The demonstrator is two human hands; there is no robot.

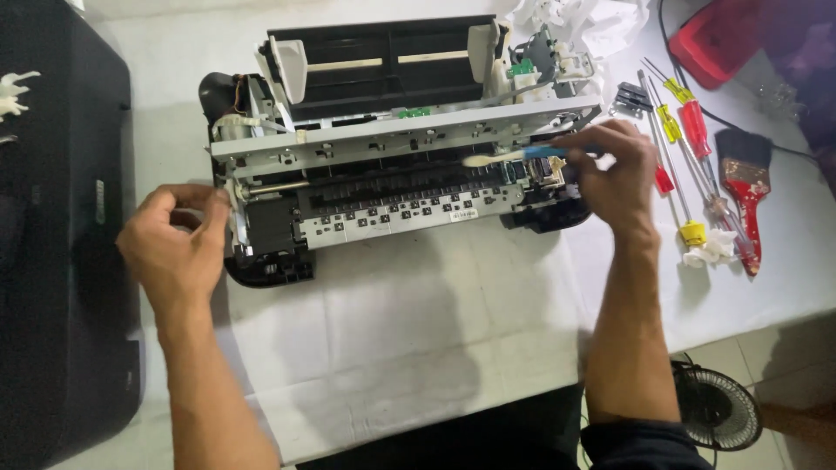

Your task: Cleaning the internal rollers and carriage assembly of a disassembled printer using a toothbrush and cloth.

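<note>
Over the white-covered worktop (418, 313), the right hand (614, 174) pinches a blue-handled toothbrush (514, 156); the left hand (174, 239), fingers curled, grips the opened black-and-grey printer chassis (392, 165).

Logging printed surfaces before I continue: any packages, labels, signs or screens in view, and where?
Sticker label: small white strip, front edge of the printer chassis, right of centre.
Label: narrow pale rectangle on the black cover at left.
No packages, signs or screens visible.
</note>
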